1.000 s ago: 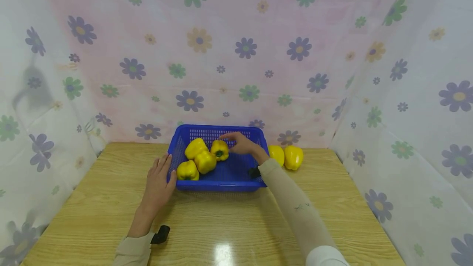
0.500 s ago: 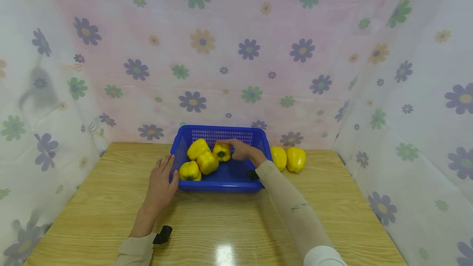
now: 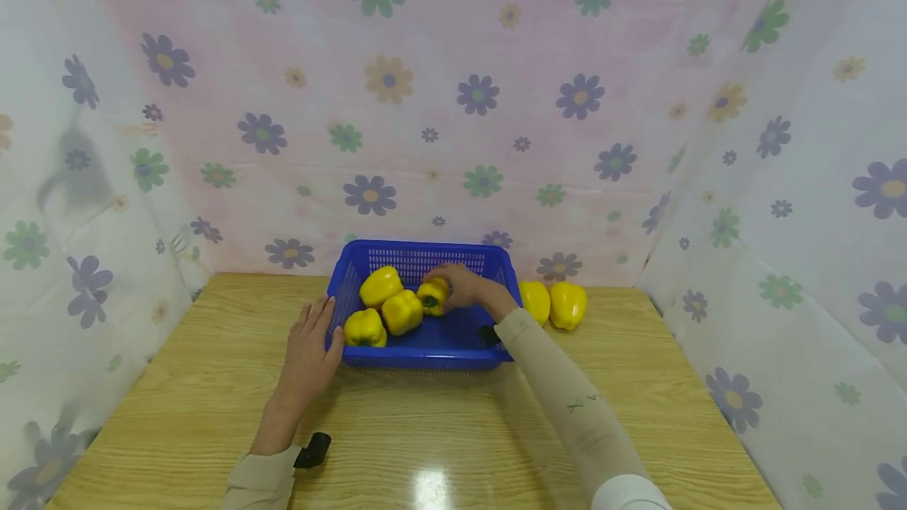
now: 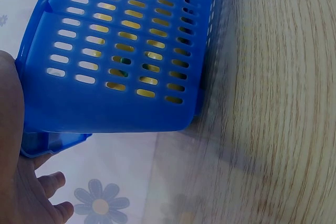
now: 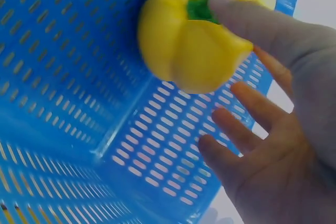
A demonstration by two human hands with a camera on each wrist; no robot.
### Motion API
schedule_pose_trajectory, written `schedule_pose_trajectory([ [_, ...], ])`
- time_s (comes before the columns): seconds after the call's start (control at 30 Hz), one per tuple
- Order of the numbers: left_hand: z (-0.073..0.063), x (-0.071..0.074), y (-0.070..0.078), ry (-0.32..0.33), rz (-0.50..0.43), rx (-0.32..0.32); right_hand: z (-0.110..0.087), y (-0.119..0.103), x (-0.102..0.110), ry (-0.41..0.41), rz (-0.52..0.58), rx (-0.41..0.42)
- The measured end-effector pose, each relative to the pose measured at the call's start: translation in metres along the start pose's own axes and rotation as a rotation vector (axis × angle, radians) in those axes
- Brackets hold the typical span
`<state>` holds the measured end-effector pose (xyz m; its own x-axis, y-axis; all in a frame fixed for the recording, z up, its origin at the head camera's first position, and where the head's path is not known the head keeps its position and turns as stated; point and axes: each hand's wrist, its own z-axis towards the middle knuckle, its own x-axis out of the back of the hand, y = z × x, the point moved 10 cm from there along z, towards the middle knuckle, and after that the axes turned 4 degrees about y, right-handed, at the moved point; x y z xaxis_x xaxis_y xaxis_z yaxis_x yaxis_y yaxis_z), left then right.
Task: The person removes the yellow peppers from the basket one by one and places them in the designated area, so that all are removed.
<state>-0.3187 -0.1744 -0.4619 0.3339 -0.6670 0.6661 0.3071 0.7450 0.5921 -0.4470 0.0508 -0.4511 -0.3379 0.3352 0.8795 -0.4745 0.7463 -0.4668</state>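
Checking R hand [image 3: 466, 288]: pinch grip on held pepper [image 3: 434, 297], a yellow one; per R wrist view, thumb is at green stem [image 5: 201, 10], index finger is behind on far side, other three fingers are spread and clear of the skin. Loc. of held pepper: inside blue basket [image 3: 425, 358], approx. mid-width, toward back wall, stem end facing the wearer; can't tell if its underside touches basket floor. Also in basket, L of it, 3 more yellow: rear pepper [image 3: 381, 286], centre pepper [image 3: 402, 312] just beside held one, front pepper [image 3: 364, 328] nr L front corner. L hand [image 3: 308, 341] rests on L rim, fingers lying along outer edge, thumb set apart nr front corner; no pinch seen. L wrist view confirms slotted side wall w/ yellow showing thru. Outside, just R of basket, inner loose pepper [image 3: 535, 304] and outer loose pepper [image 3: 568, 306] sit side by side on wood-grain table [image 3: 425, 423]; inner one is partly hidden. Both forearms in beige sleeves, L sleeve [image 3: 258, 478] and R sleeve [image 3: 567, 392]; blk wrist unit [image 3: 312, 451] at L cuff. Backdrop: floral cloth [image 3: 439, 46], pale pink/white
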Motion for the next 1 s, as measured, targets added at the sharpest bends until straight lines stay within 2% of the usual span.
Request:
schedule_pose_trajectory([
  [0.13,0.001,-0.002,-0.002,-0.015,0.002,0.012,-0.003,0.004,0.007,0.012,0.028,-0.036],
  [0.4,0.001,-0.003,-0.003,-0.025,-0.002,0.019,-0.006,0.012,0.01,-0.039,0.007,-0.046],
  [0.53,0.0,-0.002,-0.002,-0.015,-0.008,0.014,-0.009,0.019,0.014,-0.012,0.009,-0.094],
  [0.77,0.001,0.0,0.0,-0.002,-0.008,0.002,-0.011,0.032,0.02,0.034,-0.058,-0.163],
  [1.0,0.0,-0.002,-0.004,-0.029,-0.01,0.026,-0.018,0.044,0.025,0.069,0.001,-0.23],
])
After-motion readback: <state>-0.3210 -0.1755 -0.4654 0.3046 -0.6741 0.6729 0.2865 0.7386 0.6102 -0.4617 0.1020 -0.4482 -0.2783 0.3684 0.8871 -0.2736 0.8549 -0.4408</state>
